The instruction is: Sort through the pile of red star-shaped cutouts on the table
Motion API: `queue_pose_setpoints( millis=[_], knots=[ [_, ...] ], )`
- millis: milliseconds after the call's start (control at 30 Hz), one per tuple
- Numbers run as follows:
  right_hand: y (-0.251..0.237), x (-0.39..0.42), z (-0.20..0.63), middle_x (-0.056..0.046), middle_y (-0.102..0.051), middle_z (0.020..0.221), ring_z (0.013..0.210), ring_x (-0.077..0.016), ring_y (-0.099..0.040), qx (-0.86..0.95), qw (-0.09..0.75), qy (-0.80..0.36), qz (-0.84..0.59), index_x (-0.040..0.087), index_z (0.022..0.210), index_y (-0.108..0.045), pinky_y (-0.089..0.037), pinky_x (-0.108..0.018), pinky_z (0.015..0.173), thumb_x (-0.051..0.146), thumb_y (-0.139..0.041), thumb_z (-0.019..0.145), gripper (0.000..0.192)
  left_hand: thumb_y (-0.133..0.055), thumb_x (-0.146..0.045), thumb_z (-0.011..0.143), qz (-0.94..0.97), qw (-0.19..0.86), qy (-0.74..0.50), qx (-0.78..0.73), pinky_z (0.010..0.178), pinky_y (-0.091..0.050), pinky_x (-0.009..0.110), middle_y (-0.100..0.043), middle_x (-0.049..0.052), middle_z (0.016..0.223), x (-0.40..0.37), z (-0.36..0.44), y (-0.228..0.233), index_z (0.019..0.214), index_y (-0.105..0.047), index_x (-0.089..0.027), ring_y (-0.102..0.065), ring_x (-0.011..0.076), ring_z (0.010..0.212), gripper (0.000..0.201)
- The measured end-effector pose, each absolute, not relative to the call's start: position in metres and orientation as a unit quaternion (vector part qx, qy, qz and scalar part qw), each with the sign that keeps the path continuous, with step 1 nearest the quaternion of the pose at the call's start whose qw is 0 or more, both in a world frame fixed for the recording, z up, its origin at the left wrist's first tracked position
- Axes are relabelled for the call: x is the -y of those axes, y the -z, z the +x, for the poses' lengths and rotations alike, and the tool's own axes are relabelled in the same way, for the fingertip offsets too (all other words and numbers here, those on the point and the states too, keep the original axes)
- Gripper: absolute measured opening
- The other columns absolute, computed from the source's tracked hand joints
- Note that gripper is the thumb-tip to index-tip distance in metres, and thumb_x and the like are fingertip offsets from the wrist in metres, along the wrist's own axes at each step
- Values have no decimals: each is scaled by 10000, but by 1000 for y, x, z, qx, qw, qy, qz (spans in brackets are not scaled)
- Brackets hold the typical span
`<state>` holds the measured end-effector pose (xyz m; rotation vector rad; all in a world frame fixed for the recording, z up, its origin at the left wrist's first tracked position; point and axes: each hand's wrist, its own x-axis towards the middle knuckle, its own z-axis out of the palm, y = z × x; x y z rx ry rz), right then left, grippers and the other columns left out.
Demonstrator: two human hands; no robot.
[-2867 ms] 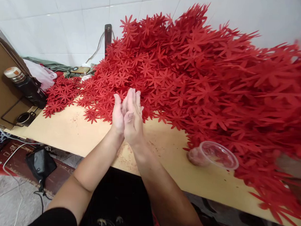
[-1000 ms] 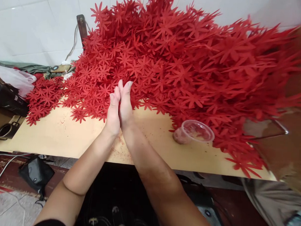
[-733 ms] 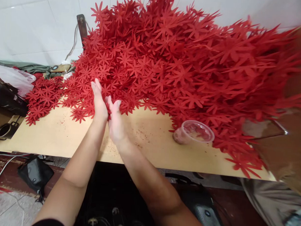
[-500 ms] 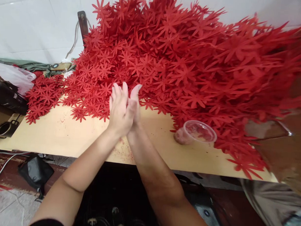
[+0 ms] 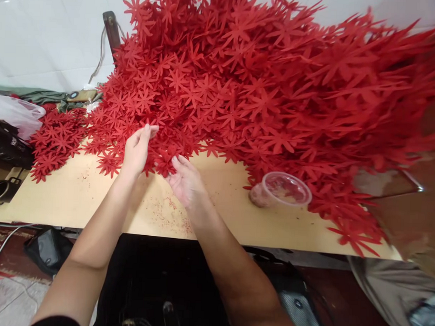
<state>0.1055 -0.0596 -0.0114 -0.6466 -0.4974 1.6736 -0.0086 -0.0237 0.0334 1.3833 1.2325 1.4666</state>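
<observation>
A big heap of red flower-shaped pieces (image 5: 213, 87) with narrow petals covers the back of the table. My right hand (image 5: 184, 182) is at the heap's front edge, its thumb and fingers closed on a red flower (image 5: 164, 161). Part of that flower blends into the heap behind it. To the left, my left hand (image 5: 137, 148) is raised at the front of the heap, fingers stretched out and seemingly holding nothing. Red crumbs (image 5: 171, 216) are scattered on the table below my hands.
A clear plastic cup (image 5: 287, 188) lies tipped on the tan tabletop (image 5: 109, 202), right of my hands. A smaller red pile (image 5: 61, 138), a white plastic bag (image 5: 17, 115) and a dark mug (image 5: 2, 189) are at the left. Brown cardboard (image 5: 402, 198) borders the right side.
My hands were pressed palm to palm in front of the heap. They have come apart: the left moved left, the right moved down and now grips a red flower.
</observation>
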Motion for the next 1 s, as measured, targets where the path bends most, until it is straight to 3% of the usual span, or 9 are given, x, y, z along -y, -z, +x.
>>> queue_pose_setpoints(
  millis=[133, 233, 400, 567, 700, 867, 1000],
  knots=[
    [6, 60, 109, 15, -679, 872, 891, -141, -646, 271, 603, -692, -291, 244, 817, -570, -528, -325, 818, 335, -727, 657, 242, -731, -512, 645, 527, 499, -505, -467, 881, -498, 304, -725, 69, 961, 51, -5, -36, 929, -687, -163, -664, 160, 901, 452],
    [4, 60, 110, 5, -668, 911, 880, -135, -637, 305, 608, -658, -323, 242, 839, -552, -523, -311, 777, 399, -711, 674, 278, -814, -391, 572, 514, 550, -487, -444, 750, -504, 246, -714, 25, 825, 60, 2, -30, 904, -684, -173, -645, 114, 737, 419],
    [5, 59, 116, -6, -636, 928, 817, -120, -607, 332, 600, -638, -351, 241, 870, -542, -532, -294, 717, 517, -704, 657, 385, -777, -334, 641, 476, 528, -550, -439, 638, -478, 210, -664, -19, 652, 52, 5, -14, 721, -654, -161, -586, 75, 598, 226],
    [4, 56, 128, 7, -592, 906, 803, -101, -573, 365, 609, -584, -393, 247, 902, -561, -517, -289, 773, 468, -783, 580, 449, -786, -309, 627, 416, 480, -604, -482, 562, -461, 194, -643, -47, 613, 45, 1, -5, 719, -592, -164, -557, 61, 533, 259],
    [-2, 54, 130, 2, -598, 905, 835, -116, -578, 393, 599, -572, -399, 238, 913, -579, -509, -291, 774, 463, -806, 541, 490, -802, -319, 605, 433, 478, -585, -491, 451, -358, 168, -549, -78, 477, 47, 5, -4, 637, -513, -167, -446, 34, 421, 329],
    [-8, 50, 124, 22, -609, 692, 650, -112, -557, 473, 518, -631, -330, 209, 735, -576, -502, -305, 683, 441, -811, 538, 384, -810, -421, 571, 436, 520, -577, -455, 421, -318, 174, -504, -71, 421, 50, 13, -3, 552, -461, -171, -410, 30, 393, 430],
    [-7, 43, 126, 39, -599, 630, 592, -89, -535, 483, 518, -631, -318, 200, 680, -584, -499, -290, 667, 393, -790, 573, 302, -715, -540, 657, 415, 566, -559, -442, 465, -385, 181, -573, -36, 488, 51, 8, -3, 601, -551, -168, -461, 45, 435, 410]
  ],
)
